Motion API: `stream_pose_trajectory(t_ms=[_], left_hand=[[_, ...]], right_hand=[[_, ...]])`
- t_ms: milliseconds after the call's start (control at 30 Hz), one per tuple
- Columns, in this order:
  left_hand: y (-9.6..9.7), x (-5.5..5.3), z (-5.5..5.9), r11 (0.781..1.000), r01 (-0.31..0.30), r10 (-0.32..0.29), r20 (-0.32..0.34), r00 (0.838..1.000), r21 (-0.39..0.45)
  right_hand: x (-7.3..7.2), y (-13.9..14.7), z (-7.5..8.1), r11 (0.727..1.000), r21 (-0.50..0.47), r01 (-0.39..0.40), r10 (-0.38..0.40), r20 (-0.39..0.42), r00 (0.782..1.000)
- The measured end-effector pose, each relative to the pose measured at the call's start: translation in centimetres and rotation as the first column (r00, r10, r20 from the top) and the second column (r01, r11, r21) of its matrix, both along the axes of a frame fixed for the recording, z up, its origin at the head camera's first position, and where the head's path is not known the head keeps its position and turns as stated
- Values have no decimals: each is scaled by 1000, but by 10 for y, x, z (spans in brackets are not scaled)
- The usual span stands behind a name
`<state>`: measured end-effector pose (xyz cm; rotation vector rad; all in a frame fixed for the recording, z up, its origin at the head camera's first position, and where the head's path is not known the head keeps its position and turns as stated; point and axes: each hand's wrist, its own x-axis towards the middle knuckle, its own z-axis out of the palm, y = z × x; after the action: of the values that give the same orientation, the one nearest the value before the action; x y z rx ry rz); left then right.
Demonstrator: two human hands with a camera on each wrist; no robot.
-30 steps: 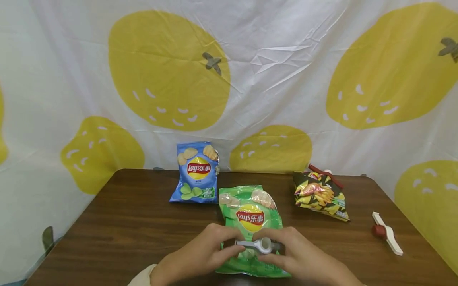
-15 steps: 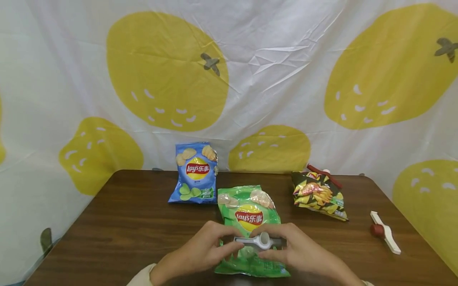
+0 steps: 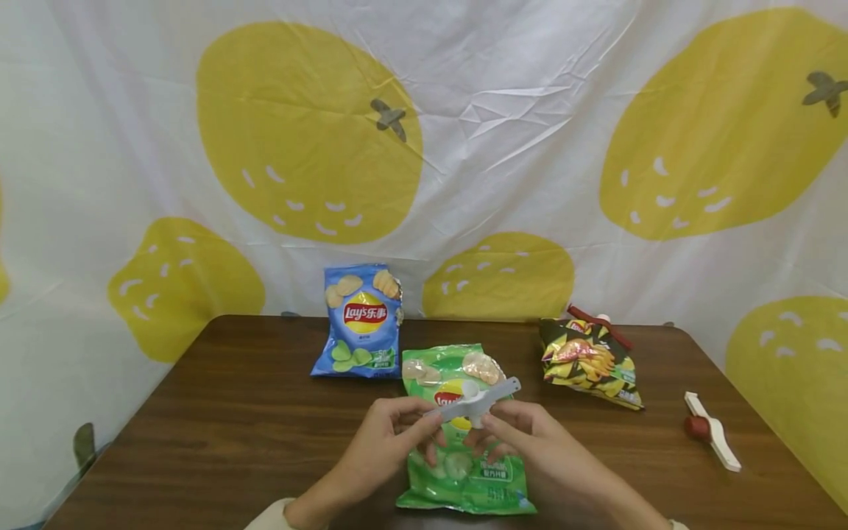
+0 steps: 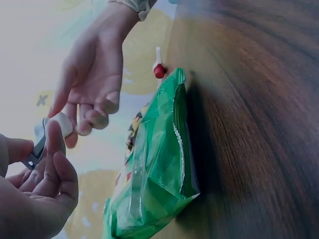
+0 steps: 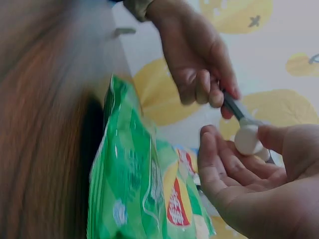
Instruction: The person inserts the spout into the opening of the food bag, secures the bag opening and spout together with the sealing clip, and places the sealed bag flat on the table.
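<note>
Both hands hold a grey-and-white bag clip [image 3: 482, 400] with a round white spout at its middle, above a green Lay's chip bag [image 3: 457, 467] lying on the table. My left hand [image 3: 387, 442] pinches the clip's left end between thumb and fingers. With thumb and index finger, my right hand [image 3: 533, 442] holds it near the spout, and the clip's right end sticks up free and tilted. In the right wrist view the right thumb lies against the round white spout [image 5: 247, 140], with the other fingers loosely bent below.
On the dark wooden table [image 3: 218, 434], a blue Lay's bag [image 3: 364, 324] stands at the back. Back right lies a dark chip bag [image 3: 586, 361] with a red clip [image 3: 601, 324] across its top. A white clip with a red cap [image 3: 712, 430] lies far right. A lemon-print cloth [image 3: 517, 169] hangs behind.
The clip has risen and tilted, its right end now pointing up and away. My right hand has shifted from the clip's end to its middle. The bags stay in place.
</note>
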<state>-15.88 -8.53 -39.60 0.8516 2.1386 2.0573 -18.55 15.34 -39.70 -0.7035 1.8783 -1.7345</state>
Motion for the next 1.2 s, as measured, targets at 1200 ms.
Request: stream_pose_trajectory(t_ms=[1200], left_hand=[[12, 16, -5, 670, -509, 129, -590, 797, -540]], right_hand=[[25, -21, 8, 915, 33, 402, -388, -197, 900]])
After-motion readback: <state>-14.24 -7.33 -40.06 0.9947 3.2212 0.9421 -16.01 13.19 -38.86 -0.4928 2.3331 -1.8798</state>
